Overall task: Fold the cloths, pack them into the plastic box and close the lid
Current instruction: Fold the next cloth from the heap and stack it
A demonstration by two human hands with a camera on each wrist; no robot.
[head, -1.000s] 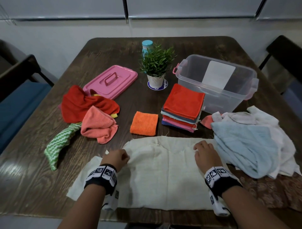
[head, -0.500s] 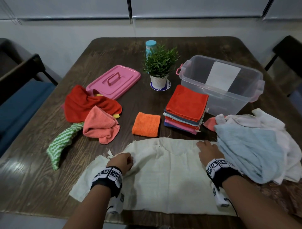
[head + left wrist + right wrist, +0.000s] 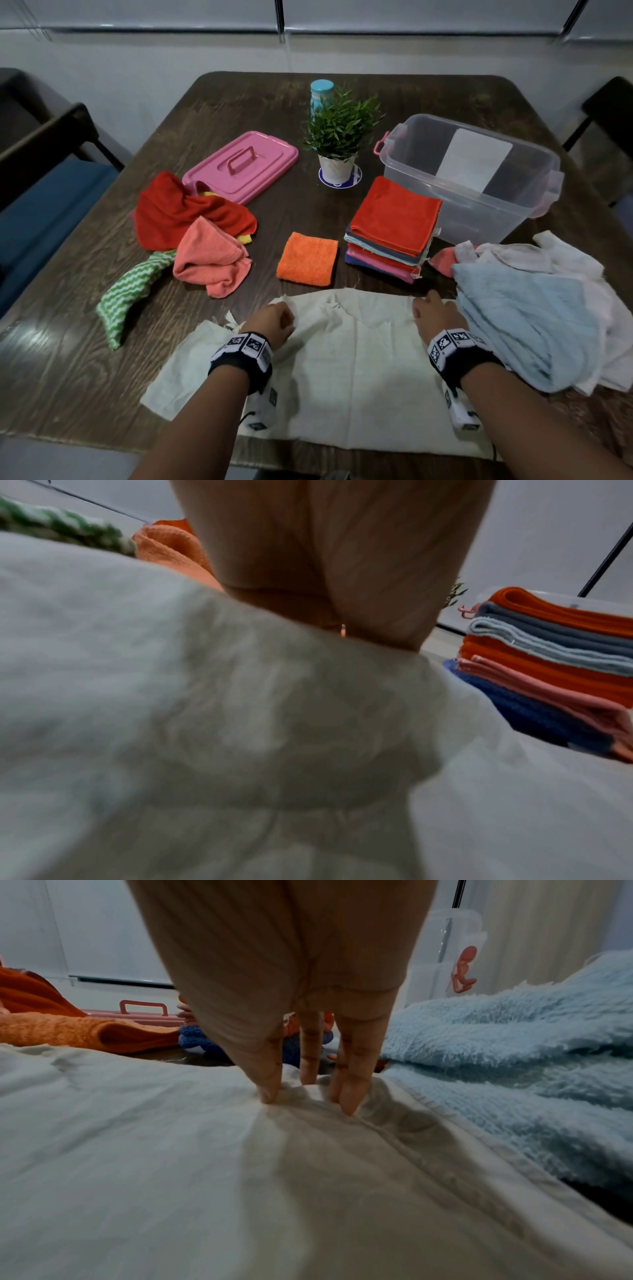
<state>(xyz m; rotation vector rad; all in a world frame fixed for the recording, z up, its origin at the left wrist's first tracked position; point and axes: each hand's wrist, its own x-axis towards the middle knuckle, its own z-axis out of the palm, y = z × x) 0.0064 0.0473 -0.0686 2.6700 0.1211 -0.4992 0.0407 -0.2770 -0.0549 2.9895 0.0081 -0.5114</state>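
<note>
Cream cloth (image 3: 356, 363) lies across the near edge of the bench (image 3: 85, 373), long axis left to right. The left hand (image 3: 272, 325) has slid inward, bunching the left end in curled fingers; the fold seems to be starting. The right hand (image 3: 436, 320) pinches the far right corner, beside the blue towel (image 3: 524, 325).

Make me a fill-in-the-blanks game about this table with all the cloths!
1. Both hands rest on the big ____ cloth at the table's near edge.
2. The top cloth of the folded stack is ____.
3. The pink lid lies on the table, so the plastic box is ____.
4. The small orange cloth beside the stack is already ____.

Missing words: cream; red; open; folded
</note>
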